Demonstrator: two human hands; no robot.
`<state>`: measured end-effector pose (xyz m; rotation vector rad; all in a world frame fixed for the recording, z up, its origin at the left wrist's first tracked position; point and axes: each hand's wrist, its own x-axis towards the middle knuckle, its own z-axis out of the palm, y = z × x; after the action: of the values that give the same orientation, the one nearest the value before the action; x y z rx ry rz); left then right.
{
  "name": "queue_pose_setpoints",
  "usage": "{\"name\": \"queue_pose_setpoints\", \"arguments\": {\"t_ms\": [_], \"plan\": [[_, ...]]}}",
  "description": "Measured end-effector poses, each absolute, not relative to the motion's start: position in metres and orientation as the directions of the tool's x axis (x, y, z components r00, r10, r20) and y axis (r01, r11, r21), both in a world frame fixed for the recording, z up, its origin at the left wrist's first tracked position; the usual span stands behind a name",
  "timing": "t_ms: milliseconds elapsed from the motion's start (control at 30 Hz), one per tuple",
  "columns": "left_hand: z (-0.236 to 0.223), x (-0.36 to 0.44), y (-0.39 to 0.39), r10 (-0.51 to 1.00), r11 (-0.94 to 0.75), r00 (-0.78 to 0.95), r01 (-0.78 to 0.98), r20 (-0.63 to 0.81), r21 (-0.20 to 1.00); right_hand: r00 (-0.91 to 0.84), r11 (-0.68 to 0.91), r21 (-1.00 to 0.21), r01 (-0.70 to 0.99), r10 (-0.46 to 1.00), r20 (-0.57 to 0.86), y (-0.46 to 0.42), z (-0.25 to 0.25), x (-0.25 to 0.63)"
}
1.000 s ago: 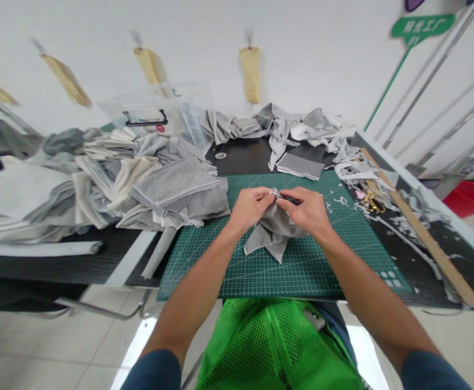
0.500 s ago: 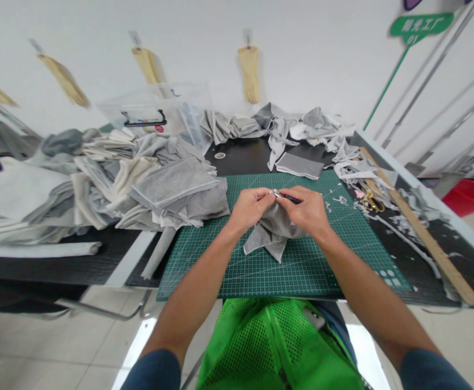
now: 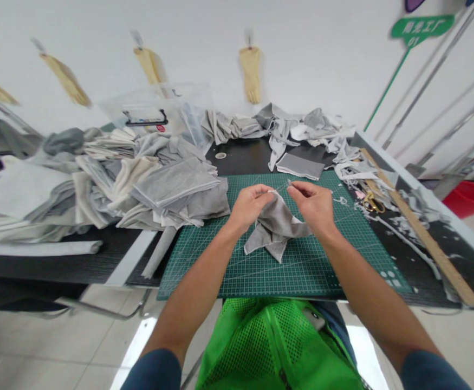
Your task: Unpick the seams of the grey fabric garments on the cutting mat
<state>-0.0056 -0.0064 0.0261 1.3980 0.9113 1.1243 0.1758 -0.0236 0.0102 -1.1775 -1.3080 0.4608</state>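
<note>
My left hand (image 3: pixel 251 207) pinches the top edge of a grey piece of cloth (image 3: pixel 276 225), which hangs crumpled onto the green cutting mat (image 3: pixel 228 273). White fraying shows along the cloth's edge beside the left fingertips. My right hand (image 3: pixel 312 206) is closed just to the right, thumb and forefinger pressed together. A tiny pale bit shows at its fingertips, too small to name. A fold of the cloth reaches under the right hand; whether the two touch is hidden. The dark-handled tool seen earlier is not visible now.
A large heap of grey and cream cloths (image 3: pixel 171 187) lies at left before a clear plastic box (image 3: pixel 143 116). A folded grey cloth (image 3: pixel 300 165) lies behind the mat. To the right are gold-handled scissors (image 3: pixel 372 202), scraps (image 3: pixel 413 208) and a wooden ruler (image 3: pixel 423 230).
My hands have drawn apart; the right has moved slightly right, away from the cloth's edge. The dark-handled, metal-tipped tool in the right hand no longer shows.
</note>
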Motion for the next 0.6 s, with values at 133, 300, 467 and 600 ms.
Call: {"name": "queue_pose_setpoints", "arguments": {"t_ms": [133, 300, 467, 600], "plan": [[0.024, -0.006, -0.005, 0.971, -0.084, 0.217, -0.08, 0.099, 0.993, 0.264, 0.385, -0.837, 0.389, 0.824, 0.501, -0.024, 0.011, 0.175], [0.023, -0.007, -0.004, 0.978, -0.096, 0.179, -0.052, 0.104, 0.994, 0.14, 0.441, -0.766, 0.467, 0.818, 0.557, -0.035, 0.019, 0.172], [0.024, -0.007, -0.004, 0.979, -0.137, 0.149, -0.042, 0.142, 0.99, 0.221, 0.512, -0.71, 0.484, 0.714, 0.665, -0.042, 0.025, 0.174], [0.021, -0.008, -0.003, 0.977, -0.157, 0.145, -0.015, 0.157, 0.988, 0.108, 0.512, -0.691, 0.51, 0.759, 0.642, -0.042, 0.024, 0.173]]}}
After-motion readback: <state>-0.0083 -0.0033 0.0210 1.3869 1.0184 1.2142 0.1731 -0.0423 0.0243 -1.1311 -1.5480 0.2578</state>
